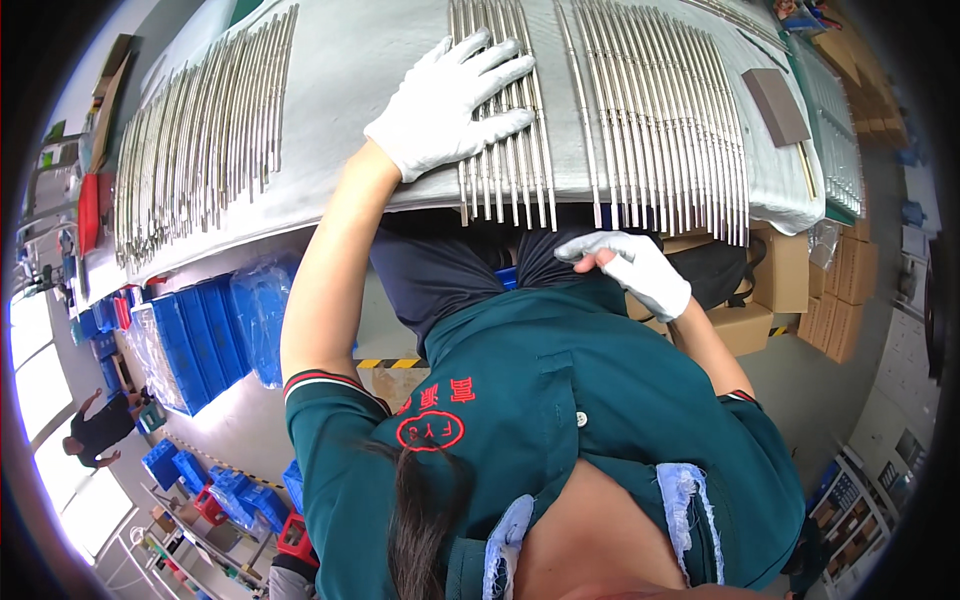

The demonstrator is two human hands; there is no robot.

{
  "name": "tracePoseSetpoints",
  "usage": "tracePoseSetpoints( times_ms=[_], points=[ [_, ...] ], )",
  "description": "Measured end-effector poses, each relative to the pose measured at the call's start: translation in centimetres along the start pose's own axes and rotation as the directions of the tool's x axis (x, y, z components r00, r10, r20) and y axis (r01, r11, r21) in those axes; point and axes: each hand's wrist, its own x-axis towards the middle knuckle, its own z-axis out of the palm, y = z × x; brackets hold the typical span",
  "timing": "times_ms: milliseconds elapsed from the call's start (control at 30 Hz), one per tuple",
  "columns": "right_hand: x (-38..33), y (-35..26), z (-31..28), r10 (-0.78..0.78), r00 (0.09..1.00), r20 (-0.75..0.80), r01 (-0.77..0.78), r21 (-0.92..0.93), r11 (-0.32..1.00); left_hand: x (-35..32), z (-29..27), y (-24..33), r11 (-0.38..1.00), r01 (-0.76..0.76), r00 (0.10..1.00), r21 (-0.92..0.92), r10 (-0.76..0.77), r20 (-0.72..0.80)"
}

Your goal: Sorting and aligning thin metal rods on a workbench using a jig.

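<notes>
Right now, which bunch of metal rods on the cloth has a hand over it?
The middle bunch, the narrowest: the gloved left hand lies across it. The broader left bunch and right bunch have no hand over them.

Holds a white fabric-gloved left hand (450,108) near twelve o'clock, palm down, with fingers (507,73) spread toward two. Angles a bare right forearm (708,345) toward eleven, with a white fabric-gloved right hand (640,272) loosely curved toward nine.
</notes>
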Motion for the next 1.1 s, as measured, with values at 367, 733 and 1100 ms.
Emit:
tracePoseSetpoints(
  times_ms=[367,733,1100],
  points=[
    [0.9,-9.2,-7.9,-0.500,0.864,0.054,-0.020,-0.990,-0.140,-0.1,0.2,0.0,1.000,0.019,1.000,0.024,-0.019,0.019],
    [6.9,-9.7,-6.7,-0.384,0.858,0.343,0.242,-0.927,-0.287,0.0,-0.2,0.3,0.990,0.133,0.986,0.056,-0.126,-0.110],
    [4.7,-11.3,-12.2,-0.494,0.848,0.191,0.080,-0.968,-0.237,-0.2,0.0,0.4,0.953,0.295,0.954,0.065,-0.290,-0.075]
  ],
)
